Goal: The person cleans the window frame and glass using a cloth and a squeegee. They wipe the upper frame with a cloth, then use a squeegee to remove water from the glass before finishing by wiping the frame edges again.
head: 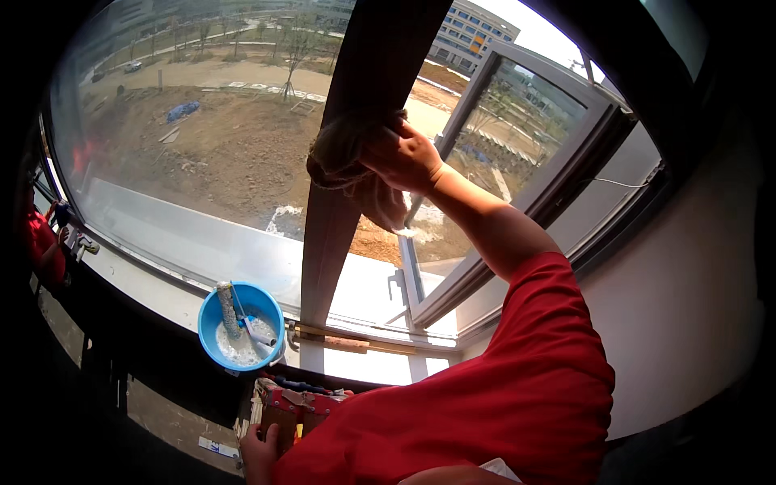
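My right hand (407, 151) is raised against the dark window mullion (330, 242), its fingers closed on a bunched, damp-looking cloth (348, 148). Part of the cloth hangs below the hand, in front of the open casement gap. Low in the view, my left hand (260, 451) holds the top of what looks like a wooden stepladder (282, 421) with red metal brackets; some of its fingers are hidden. A blue bucket (206, 327) of soapy water stands on the sill near the ladder. In it lean a fluffy window-washer sleeve (228, 310) and a pale handle (257, 333).
An outward-opened casement sash (418, 291) is at right, beside a white wall (673, 291). A large fixed glass pane (200, 151) fills the left. Tools with wooden handles (347, 344) lie along the sill. At far left is a person in red (45, 242).
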### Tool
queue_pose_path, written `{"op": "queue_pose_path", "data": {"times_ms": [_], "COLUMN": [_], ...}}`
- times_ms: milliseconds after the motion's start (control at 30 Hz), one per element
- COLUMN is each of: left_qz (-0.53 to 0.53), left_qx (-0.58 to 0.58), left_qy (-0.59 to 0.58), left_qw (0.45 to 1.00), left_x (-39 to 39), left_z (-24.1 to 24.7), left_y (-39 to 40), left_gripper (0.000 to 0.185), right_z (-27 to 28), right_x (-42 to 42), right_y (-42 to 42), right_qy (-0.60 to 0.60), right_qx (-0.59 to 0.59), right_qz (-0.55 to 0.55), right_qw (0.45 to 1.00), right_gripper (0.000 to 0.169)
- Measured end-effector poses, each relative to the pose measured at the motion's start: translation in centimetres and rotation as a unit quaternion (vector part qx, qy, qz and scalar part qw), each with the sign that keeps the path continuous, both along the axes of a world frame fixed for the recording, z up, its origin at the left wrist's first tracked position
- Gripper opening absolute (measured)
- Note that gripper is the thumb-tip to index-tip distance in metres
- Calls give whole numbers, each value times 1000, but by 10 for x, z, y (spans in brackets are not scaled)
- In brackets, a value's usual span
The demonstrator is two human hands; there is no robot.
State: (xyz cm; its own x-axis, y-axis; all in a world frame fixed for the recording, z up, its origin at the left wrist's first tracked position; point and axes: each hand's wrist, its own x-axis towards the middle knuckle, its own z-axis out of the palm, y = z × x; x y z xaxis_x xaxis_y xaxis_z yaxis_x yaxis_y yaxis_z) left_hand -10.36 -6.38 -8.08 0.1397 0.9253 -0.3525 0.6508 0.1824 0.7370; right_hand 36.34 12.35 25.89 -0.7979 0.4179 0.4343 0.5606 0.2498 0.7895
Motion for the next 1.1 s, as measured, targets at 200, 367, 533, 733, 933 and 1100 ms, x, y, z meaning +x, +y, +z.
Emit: {"op": "queue_pose_path", "data": {"times_ms": [200, 367, 533, 733, 933, 1100], "left_qz": [-30, -33, -61, -48, -41, -50], "left_qx": [-23, -1, 16, 48, 176, 148], "left_qy": [89, 103, 107, 129, 84, 99], "left_qw": [995, 994, 992, 989, 980, 983], "left_x": [10, -1, -9, 0, -28, -18], "left_z": [25, 10, -11, 1, -62, -26], "left_y": [10, 8, 12, 6, 26, 11], "left_gripper": [60, 63, 63, 63, 52, 52], "right_z": [229, 246, 229, 213, 211, 107], "right_x": [-30, 22, 140, 275, 392, 337], "right_y": [-23, -53, -178, -312, -397, -366], "right_qy": [6, 79, 124, 208, 91, 231], "right_qx": [385, 223, 246, 370, 413, 396], "right_qz": [-13, -166, -311, -361, -360, -353], "right_qw": [923, 957, 910, 830, 832, 816], "right_gripper": [19, 27, 38, 30, 29, 32]}}
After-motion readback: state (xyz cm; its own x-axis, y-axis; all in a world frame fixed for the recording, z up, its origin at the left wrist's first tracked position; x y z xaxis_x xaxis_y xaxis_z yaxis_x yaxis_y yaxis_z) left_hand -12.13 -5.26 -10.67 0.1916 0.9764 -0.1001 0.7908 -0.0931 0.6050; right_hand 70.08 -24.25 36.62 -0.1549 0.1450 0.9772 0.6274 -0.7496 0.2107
